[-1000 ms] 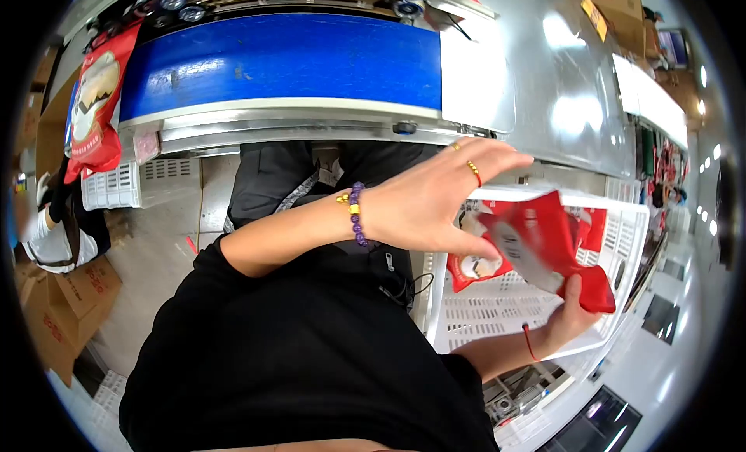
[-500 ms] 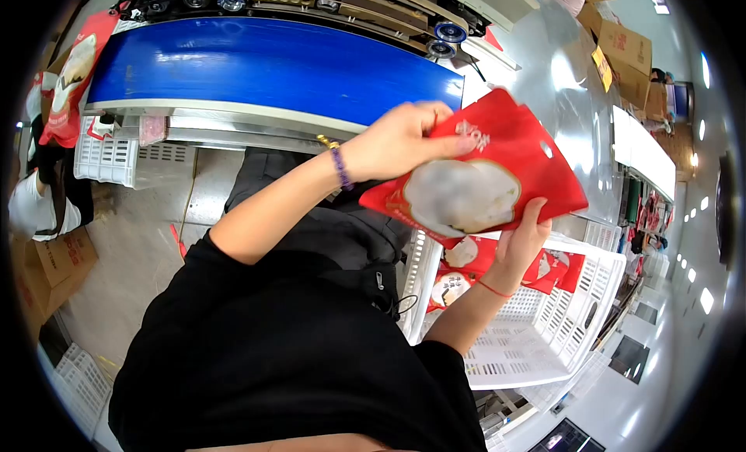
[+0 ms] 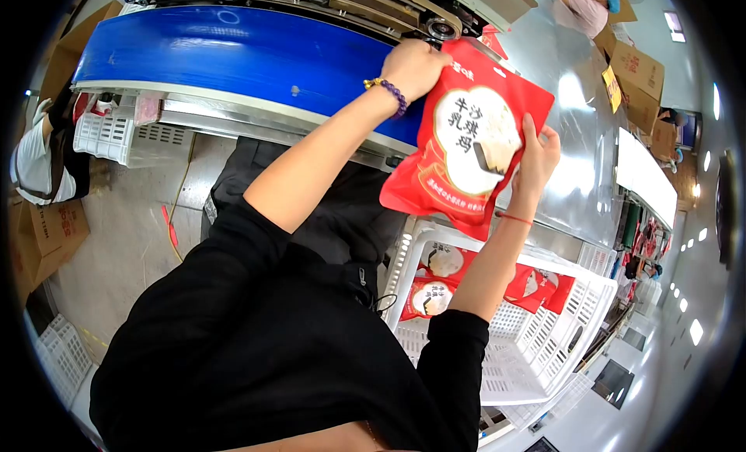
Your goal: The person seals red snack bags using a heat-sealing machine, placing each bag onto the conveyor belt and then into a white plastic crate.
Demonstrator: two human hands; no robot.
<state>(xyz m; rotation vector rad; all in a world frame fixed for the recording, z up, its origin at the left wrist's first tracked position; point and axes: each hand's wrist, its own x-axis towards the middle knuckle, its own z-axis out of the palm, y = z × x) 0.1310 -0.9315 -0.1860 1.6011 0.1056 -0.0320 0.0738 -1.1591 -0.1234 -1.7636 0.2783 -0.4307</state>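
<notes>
A red snack bag [image 3: 474, 137] with a white label and black Chinese lettering hangs over the right end of the blue conveyor belt, its printed front facing me. My left hand [image 3: 414, 69], wearing a purple bead bracelet, has its fingers closed at the bag's upper left corner. On the right edge my right hand [image 3: 536, 158] grips the bag, thumb across the front and the other fingers partly hidden. Similar red bags [image 3: 432, 298] lie in the white plastic crate [image 3: 536, 374] below my right forearm.
The blue conveyor belt [image 3: 233, 59] runs before me, with a machine with rollers [image 3: 373, 9] behind it. A metal table [image 3: 579, 168] extends right. Cardboard boxes [image 3: 637, 75] and a person in pink [image 3: 587, 13] are beyond. Another person [image 3: 39, 160] is at far left.
Both hands have raised the bag up and away from me, toward the machine. The bag has turned more upright, and its lettering is now readable. My left hand has shifted to its upper corner.
</notes>
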